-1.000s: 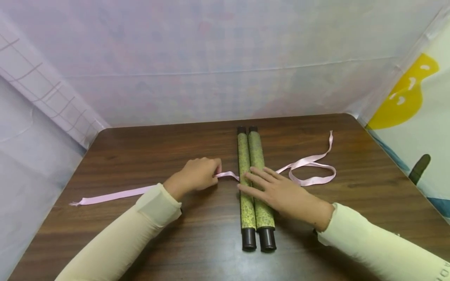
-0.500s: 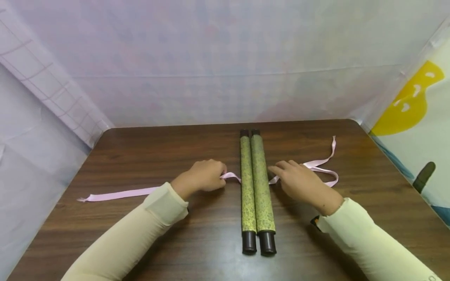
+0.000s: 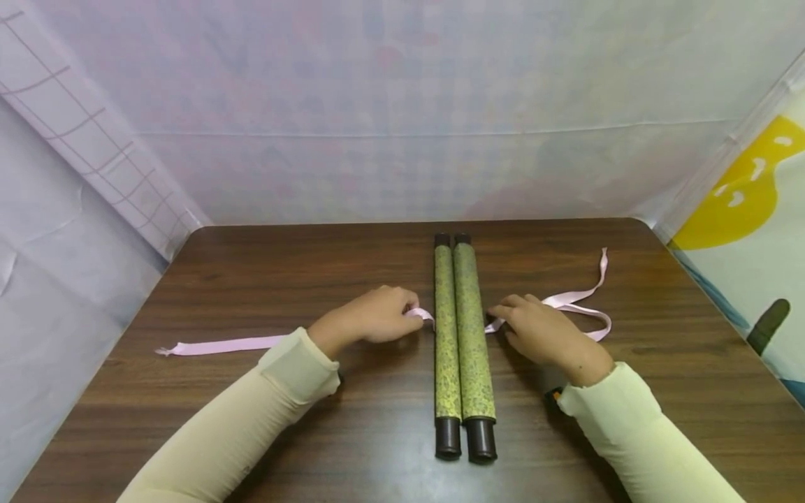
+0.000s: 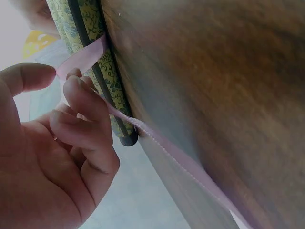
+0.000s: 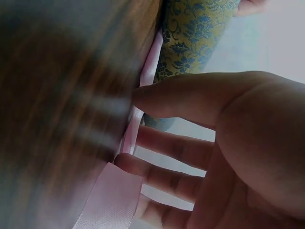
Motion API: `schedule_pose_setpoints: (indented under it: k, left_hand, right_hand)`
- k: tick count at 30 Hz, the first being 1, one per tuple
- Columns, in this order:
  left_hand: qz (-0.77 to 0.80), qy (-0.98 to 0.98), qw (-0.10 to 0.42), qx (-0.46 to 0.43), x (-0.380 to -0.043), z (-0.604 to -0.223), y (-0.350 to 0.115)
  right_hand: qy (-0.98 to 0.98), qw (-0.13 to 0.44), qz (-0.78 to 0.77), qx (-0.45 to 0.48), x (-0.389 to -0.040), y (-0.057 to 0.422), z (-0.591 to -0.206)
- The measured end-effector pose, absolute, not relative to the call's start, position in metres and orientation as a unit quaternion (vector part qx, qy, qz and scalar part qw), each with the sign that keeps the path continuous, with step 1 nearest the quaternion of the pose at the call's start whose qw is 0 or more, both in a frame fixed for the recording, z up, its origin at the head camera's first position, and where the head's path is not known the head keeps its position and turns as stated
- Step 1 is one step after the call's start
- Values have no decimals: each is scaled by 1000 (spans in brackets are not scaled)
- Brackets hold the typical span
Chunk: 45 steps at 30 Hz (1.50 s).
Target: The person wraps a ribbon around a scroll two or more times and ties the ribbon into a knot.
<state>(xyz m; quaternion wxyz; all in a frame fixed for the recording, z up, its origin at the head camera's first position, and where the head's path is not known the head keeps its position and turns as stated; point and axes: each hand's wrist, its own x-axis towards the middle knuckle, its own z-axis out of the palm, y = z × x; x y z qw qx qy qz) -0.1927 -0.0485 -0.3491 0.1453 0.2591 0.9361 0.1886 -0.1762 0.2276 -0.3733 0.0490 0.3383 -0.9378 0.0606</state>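
In the head view, two green-gold patterned scroll rolls [image 3: 474, 328] with dark end knobs lie side by side on the table. A pink ribbon [image 3: 226, 345] emerges from both sides of them. My left hand [image 3: 383, 314], at their left, pinches the ribbon between thumb and fingers. The left wrist view shows a raised ribbon piece [image 4: 86, 59] beside the rolls, and the ribbon's tail trailing across the wood. At the right side, my right hand [image 3: 541, 328] reaches down to the ribbon. In the right wrist view, thumb and fingertips touch the ribbon [image 5: 151, 59], with a gap between them.
The brown wooden table [image 3: 251, 279] has rounded far corners. A pale patterned sheet [image 3: 390, 105] hangs behind it, with more sheets at both sides; the right one carries a yellow print [image 3: 732, 192]. The ribbon's right end [image 3: 604, 262] lies loose beyond my right hand.
My right hand has lifted off the rolls and moved right, down to the ribbon beside them. My left hand has kept its pinch on the ribbon and shifted slightly toward the rolls.
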Motion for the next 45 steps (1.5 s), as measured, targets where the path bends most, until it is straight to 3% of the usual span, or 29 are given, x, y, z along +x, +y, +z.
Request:
schedule_pose_setpoints:
  k: [9,27,45]
  left_hand:
    - [258,924,136,249,-190,-351,-46]
    - [425,847,204,245,-187,-349,-40]
    - [582,744,217,245,-189,-341,-29]
  right_hand:
    - [-938,43,60,340,-177,226,-369]
    - [-941,32,67,331,-178,230,-372]
    - [-940,35,69,333,-180,231,-376]
